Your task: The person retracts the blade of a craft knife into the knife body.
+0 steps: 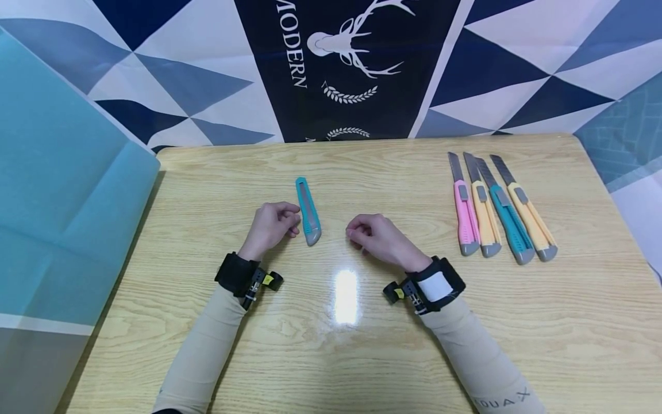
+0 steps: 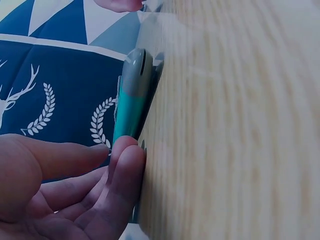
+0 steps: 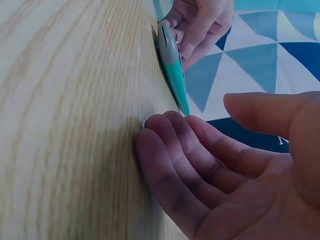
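A teal box cutter (image 1: 308,211) with a grey end cap lies on the wooden table between my hands, no blade sticking out of it. My left hand (image 1: 274,226) rests just left of the cutter, fingers loosely bent and holding nothing. In the left wrist view the cutter (image 2: 131,102) stands beyond the fingertips; whether they touch it I cannot tell. To the right of the cutter, with a gap, my right hand (image 1: 376,236) lies on the table. Its fingers (image 3: 170,165) are relaxed and slightly curled in the right wrist view, with nothing in them.
At the right of the table (image 1: 320,356) several box cutters with blades out lie side by side: a pink one (image 1: 466,213), a yellow one (image 1: 485,215), a teal one (image 1: 509,221) and another yellow one (image 1: 528,213). A patterned cloth (image 1: 201,69) hangs behind the far edge.
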Demonstrator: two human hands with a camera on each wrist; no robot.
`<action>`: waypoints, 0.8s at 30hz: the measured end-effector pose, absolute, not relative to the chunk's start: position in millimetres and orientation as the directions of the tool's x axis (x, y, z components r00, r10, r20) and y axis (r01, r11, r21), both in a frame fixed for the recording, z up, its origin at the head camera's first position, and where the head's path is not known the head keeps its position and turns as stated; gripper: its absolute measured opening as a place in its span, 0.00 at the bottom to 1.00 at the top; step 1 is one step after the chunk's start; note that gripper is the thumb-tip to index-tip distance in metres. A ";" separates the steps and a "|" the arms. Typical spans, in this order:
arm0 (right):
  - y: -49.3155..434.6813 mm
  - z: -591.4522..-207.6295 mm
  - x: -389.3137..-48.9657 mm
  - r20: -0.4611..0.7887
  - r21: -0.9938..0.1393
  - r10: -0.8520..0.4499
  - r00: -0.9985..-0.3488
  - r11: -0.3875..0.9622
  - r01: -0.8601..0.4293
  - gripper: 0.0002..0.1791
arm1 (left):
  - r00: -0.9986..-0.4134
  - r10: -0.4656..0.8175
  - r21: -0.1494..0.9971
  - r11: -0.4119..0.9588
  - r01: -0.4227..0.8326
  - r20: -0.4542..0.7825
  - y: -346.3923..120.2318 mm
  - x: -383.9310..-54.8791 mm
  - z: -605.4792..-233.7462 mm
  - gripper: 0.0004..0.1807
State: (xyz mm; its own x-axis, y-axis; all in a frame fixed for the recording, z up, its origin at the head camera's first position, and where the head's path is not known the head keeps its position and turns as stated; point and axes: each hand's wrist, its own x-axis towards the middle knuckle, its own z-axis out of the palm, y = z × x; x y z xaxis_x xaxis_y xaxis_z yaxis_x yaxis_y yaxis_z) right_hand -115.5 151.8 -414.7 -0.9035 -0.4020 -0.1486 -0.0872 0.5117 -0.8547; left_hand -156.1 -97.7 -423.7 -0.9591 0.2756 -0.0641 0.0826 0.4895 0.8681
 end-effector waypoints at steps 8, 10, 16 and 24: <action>169.8 -405.9 -120.1 -0.070 -0.862 -0.324 -0.944 0.496 -0.106 0.09 | -0.957 0.277 0.879 0.474 0.061 -0.083 -96.8 -156.0 -424.3 0.10; 182.8 -400.4 -122.0 -0.034 -0.874 -0.275 -0.961 0.474 -0.105 0.10 | -0.956 0.280 0.875 0.480 0.059 -0.089 -97.6 -155.2 -424.5 0.10; 236.2 -383.7 -124.8 0.113 -0.837 0.019 -0.993 0.540 -0.085 0.12 | -0.960 0.265 0.886 0.461 0.048 -0.085 -102.9 -153.9 -422.9 0.11; 290.6 -372.5 -120.4 0.060 -0.618 0.274 -0.960 0.766 0.180 0.16 | -0.964 0.254 0.869 0.454 0.195 0.084 -87.2 -145.3 -408.3 0.12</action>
